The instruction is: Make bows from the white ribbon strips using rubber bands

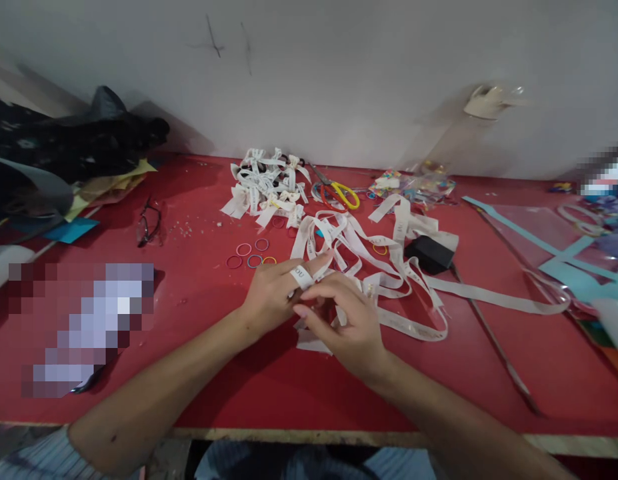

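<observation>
A white printed ribbon (301,277) is looped around the fingers of my left hand (275,293), which is closed on it. My right hand (346,320) is beside it, fingers bent and thumb and index tips near the loop; whether they pinch any ribbon is hard to make out. Long loose loops of the same ribbon (413,327) lie beyond and right of my hands. A heap of tied ribbon bows (269,180) sits farther back. Small coloured elastic bands (244,249) lie just beyond my left hand.
Scissors with yellow and red handles (345,195) rest near the wall. A black block (429,254) and a thin metal rod (499,347) are on the right, near blue strips (513,230). Glasses (149,223) and a blurred-out object (96,327) lie left on the red table (213,393).
</observation>
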Tool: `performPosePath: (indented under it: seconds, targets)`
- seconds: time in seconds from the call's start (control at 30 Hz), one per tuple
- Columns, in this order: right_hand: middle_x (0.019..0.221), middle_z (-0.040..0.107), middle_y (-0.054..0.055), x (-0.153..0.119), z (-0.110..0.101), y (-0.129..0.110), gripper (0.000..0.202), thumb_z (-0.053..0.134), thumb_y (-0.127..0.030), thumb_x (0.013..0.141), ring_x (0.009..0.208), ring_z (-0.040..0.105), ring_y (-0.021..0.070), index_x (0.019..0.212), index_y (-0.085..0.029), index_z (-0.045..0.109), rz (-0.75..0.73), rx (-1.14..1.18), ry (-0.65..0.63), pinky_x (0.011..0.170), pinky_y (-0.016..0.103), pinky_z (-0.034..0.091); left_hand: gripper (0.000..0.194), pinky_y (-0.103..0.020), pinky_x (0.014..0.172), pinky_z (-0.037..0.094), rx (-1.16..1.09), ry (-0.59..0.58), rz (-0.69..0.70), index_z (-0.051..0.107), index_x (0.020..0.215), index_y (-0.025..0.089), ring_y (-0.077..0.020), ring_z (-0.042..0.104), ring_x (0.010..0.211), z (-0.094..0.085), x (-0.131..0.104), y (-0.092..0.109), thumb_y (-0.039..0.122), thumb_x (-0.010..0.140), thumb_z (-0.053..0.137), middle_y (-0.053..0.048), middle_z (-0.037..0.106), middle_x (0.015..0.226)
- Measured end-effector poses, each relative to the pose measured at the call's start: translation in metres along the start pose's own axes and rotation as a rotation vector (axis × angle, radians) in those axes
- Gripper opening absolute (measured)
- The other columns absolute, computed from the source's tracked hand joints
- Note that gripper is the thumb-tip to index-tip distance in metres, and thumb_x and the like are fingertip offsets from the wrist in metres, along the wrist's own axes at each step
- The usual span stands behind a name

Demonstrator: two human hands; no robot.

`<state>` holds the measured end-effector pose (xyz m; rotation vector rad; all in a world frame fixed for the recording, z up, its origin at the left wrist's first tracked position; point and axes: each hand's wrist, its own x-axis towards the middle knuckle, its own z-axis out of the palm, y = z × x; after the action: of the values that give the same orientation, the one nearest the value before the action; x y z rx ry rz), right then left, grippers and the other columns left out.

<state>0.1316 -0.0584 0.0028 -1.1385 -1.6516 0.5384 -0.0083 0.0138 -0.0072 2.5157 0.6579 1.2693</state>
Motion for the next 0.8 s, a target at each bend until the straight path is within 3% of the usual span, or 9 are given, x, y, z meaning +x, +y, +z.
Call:
performPosePath:
  seconds: [0.17, 0.3, 0.47, 0.67, 0.73, 0.8]
  targets:
    - [0.069, 0.065, 0.001, 0.002, -0.006, 0.003, 0.006, 0.062, -0.024, 0.089, 0.058, 0.055, 0.0126, 0.086, -0.022, 0.067, -0.180, -0.320, -0.060, 0.055, 0.027, 0.040, 0.046, -0.020, 0.046, 0.033, 0.177, -0.076, 0.097, 0.044, 0.142, 0.018, -0.0084, 0.048, 0.050, -0.002, -0.001, -0.001, 0.021, 0.096, 0.041, 0.004, 0.057, 0.064]
    - [0.068, 0.067, 0.001, 0.003, -0.008, 0.005, 0.011, 0.058, -0.021, 0.089, 0.057, 0.054, 0.0129, 0.084, -0.023, 0.068, -0.217, -0.414, -0.093, 0.055, 0.028, 0.037, 0.050, -0.022, 0.044, 0.031, 0.290, -0.120, 0.104, 0.043, 0.143, 0.018, -0.0096, 0.048, 0.048, -0.002, 0.000, 0.000, 0.015, 0.093, 0.039, 0.005, 0.055, 0.062]
    - [0.060, 0.057, -0.003, 0.003, -0.009, 0.003, 0.010, 0.058, -0.016, 0.083, 0.052, 0.049, 0.0099, 0.075, -0.022, 0.059, -0.140, -0.134, -0.087, 0.051, 0.025, 0.037, 0.041, -0.022, 0.045, 0.033, 0.242, -0.155, 0.119, 0.052, 0.134, 0.015, -0.0098, 0.050, 0.050, -0.001, 0.000, 0.002, 0.022, 0.096, 0.041, 0.003, 0.058, 0.063]
    - [0.051, 0.047, -0.007, 0.003, -0.010, 0.004, 0.017, 0.053, -0.027, 0.091, 0.043, 0.043, 0.0073, 0.076, -0.021, 0.053, 0.327, 0.470, -0.074, 0.044, 0.021, 0.034, 0.033, -0.020, 0.048, 0.034, 0.177, -0.152, 0.041, 0.064, 0.117, 0.017, -0.0088, 0.053, 0.053, -0.002, 0.002, 0.002, 0.021, 0.095, 0.040, 0.001, 0.063, 0.066]
    - [0.055, 0.050, -0.007, 0.003, -0.010, 0.006, 0.011, 0.054, -0.029, 0.093, 0.042, 0.046, 0.0074, 0.085, -0.021, 0.056, 0.347, 0.494, -0.010, 0.043, 0.021, 0.035, 0.030, -0.021, 0.046, 0.033, 0.152, -0.160, 0.013, 0.071, 0.096, 0.016, -0.0094, 0.052, 0.052, -0.002, 0.003, 0.000, 0.016, 0.091, 0.041, 0.000, 0.064, 0.065]
    - [0.066, 0.056, -0.004, 0.005, -0.012, 0.008, 0.009, 0.058, -0.027, 0.091, 0.048, 0.051, 0.0089, 0.098, -0.023, 0.060, 0.231, 0.403, 0.005, 0.046, 0.023, 0.040, 0.027, -0.022, 0.047, 0.033, 0.123, -0.205, -0.018, 0.070, 0.078, 0.016, -0.0103, 0.053, 0.051, -0.003, 0.003, -0.001, 0.014, 0.086, 0.044, 0.000, 0.064, 0.064]
